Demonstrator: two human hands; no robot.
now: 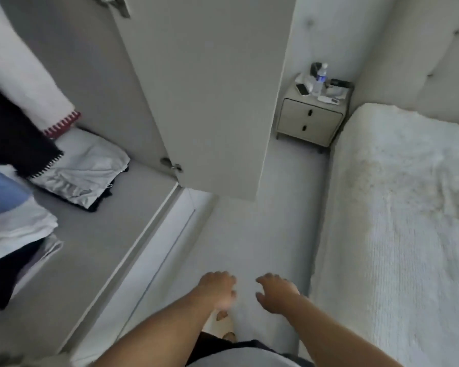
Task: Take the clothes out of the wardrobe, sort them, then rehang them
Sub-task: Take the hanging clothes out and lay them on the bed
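The wardrobe (96,75) stands open at the left, its door (210,88) swung out ahead of me. Inside hang a white garment with a red-striped hem (24,72), a black garment with a striped hem (11,139) and a blue one (0,192). A folded white and black pile (88,170) lies on the wardrobe floor, and white folded clothes (13,229) sit at the left edge. My left hand (217,290) and my right hand (276,292) hover low over the floor, fingers loosely spread, holding nothing.
A bed with a white fluffy cover (398,221) fills the right side. A white two-drawer nightstand (312,117) with a water bottle (320,78) and small items stands beyond the door. A narrow floor strip (276,221) runs between wardrobe and bed.
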